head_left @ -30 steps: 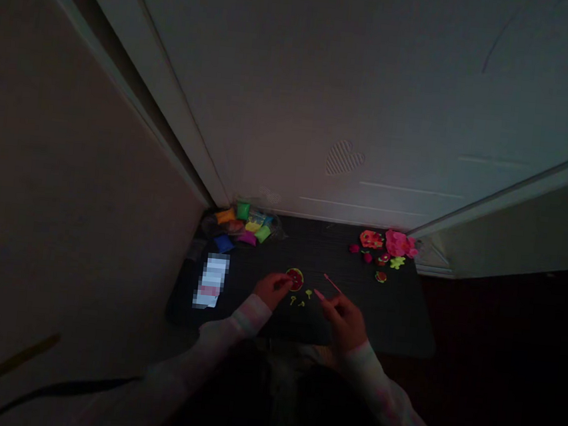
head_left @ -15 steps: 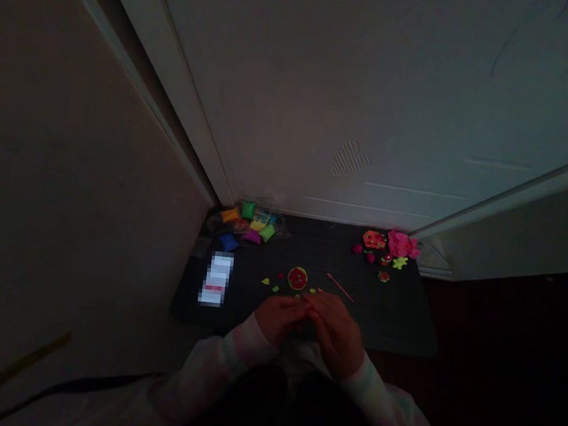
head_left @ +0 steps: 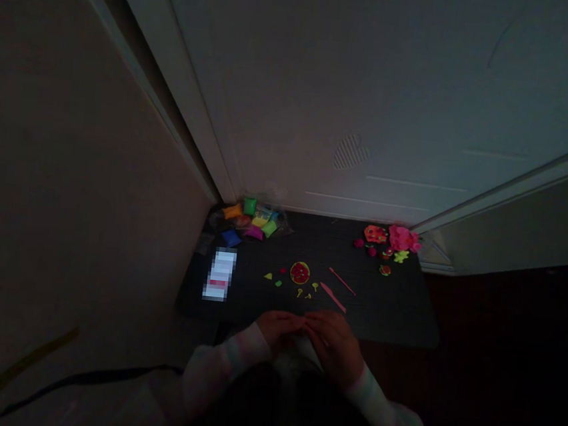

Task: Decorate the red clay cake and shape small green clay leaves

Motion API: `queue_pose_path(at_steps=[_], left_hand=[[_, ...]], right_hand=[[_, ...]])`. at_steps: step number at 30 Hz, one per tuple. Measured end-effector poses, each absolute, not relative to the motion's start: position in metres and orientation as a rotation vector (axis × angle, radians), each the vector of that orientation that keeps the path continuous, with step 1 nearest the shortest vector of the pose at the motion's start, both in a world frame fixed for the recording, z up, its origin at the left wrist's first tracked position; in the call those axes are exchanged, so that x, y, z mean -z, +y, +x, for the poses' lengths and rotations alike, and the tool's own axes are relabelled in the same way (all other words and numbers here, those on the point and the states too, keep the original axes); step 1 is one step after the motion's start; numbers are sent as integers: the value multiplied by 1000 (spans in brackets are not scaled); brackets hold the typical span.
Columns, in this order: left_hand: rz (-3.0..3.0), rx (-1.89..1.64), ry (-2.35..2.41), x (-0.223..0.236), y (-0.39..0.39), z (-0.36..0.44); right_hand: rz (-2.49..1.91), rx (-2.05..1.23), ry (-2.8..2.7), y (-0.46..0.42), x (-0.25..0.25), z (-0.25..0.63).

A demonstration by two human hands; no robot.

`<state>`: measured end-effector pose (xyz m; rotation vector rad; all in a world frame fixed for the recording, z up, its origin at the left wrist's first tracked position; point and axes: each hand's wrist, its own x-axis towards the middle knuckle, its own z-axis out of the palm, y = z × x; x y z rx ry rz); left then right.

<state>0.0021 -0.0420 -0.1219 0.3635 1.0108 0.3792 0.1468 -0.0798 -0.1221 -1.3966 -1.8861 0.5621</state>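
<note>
The scene is very dim. My left hand (head_left: 280, 328) and my right hand (head_left: 332, 341) meet at the near edge of a dark mat (head_left: 395, 311), fingertips pressed together in a pinch on something too small to make out. Beyond them on the mat lies a round red clay piece with a yellow rim (head_left: 300, 272). Small yellow-green clay bits (head_left: 306, 292) lie beside it. Two thin pink sticks (head_left: 342, 281) (head_left: 332, 297) rest on the mat just right of the round piece.
Several coloured clay packets (head_left: 250, 222) sit at the mat's far left. Pink, red and green clay shapes (head_left: 392, 242) lie at its far right. A white card (head_left: 220, 274) lies on the left. A white door (head_left: 355, 99) stands behind; a dark cable (head_left: 81, 381) crosses the floor.
My left hand left the round red piece and my right hand put down the pink stick. Both hands drew back to the mat's near edge and came together.
</note>
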Motion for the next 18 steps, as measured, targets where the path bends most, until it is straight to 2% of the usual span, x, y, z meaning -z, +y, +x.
queue_pose_path(at_steps=[10, 18], left_hand=[[202, -477, 1009, 138, -38, 2], [310, -708, 1221, 153, 6, -9]], right_hand=[[-1543, -871, -1610, -71, 132, 138], [-1542, -1131, -1208, -56, 128, 154]])
